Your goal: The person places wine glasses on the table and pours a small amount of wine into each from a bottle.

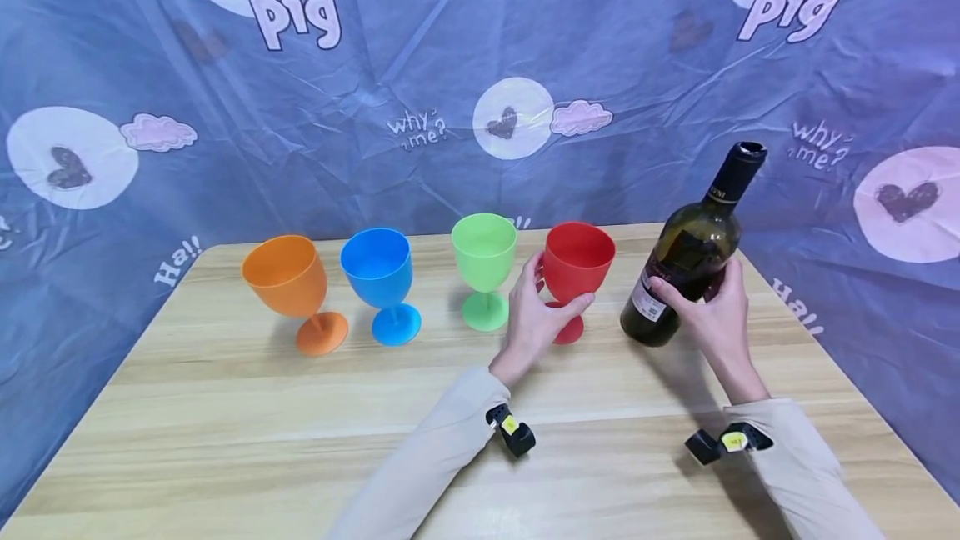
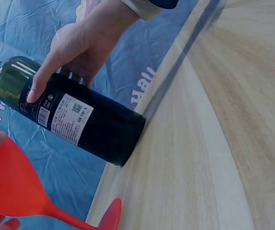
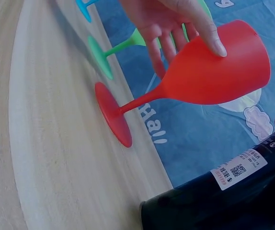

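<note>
My left hand (image 1: 534, 319) holds the red plastic goblet (image 1: 581, 261) by its bowl, thumb on the near side and fingers round the far side. In the right wrist view the foot of this red goblet (image 3: 113, 115) meets the tabletop. To its right, my right hand (image 1: 716, 319) grips a dark green wine bottle (image 1: 693, 248) round the lower body, thumb beside the white label. The base of the bottle (image 2: 108, 129) appears to touch the table in the left wrist view. Left of my left hand stands a green goblet (image 1: 484, 252).
A blue goblet (image 1: 378, 269) and an orange goblet (image 1: 288, 277) stand farther left in the same row. Wood-patterned tabletop (image 1: 300, 440) stretches in front of them. Behind the table's back edge hangs a printed blue cloth (image 1: 375, 65).
</note>
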Action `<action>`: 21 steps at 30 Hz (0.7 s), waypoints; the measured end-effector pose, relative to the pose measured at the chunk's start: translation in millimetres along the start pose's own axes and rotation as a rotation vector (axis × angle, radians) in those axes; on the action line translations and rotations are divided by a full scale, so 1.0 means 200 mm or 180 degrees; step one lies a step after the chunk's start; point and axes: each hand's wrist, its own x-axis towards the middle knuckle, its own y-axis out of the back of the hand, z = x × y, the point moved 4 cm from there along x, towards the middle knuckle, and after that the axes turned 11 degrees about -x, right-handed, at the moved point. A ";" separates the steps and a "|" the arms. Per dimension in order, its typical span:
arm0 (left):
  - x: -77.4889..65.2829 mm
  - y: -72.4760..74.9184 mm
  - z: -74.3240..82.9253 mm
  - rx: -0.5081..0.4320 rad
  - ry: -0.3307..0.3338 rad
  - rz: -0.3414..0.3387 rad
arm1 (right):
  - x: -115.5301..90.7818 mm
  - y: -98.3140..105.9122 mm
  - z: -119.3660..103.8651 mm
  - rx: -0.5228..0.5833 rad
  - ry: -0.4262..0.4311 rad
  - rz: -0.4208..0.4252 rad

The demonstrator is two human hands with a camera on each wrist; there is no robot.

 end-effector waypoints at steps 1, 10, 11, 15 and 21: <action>0.00 0.00 0.00 0.0001 0.0000 -0.0008 | 0.00 0.00 0.00 -0.0003 -0.0005 0.0005; 0.00 -0.02 -0.01 0.0035 -0.0003 -0.0086 | -0.01 0.01 -0.02 0.0147 0.0087 0.0066; 0.00 -0.02 -0.01 0.0017 0.0002 -0.0085 | 0.00 0.01 -0.03 0.0163 0.0105 0.0074; 0.00 -0.02 -0.01 -0.0072 0.0011 -0.0071 | 0.00 0.01 -0.04 0.0113 0.0083 0.0082; -0.01 -0.03 0.00 -0.0141 0.0005 -0.0139 | 0.03 0.00 -0.05 -0.0106 -0.0084 0.0018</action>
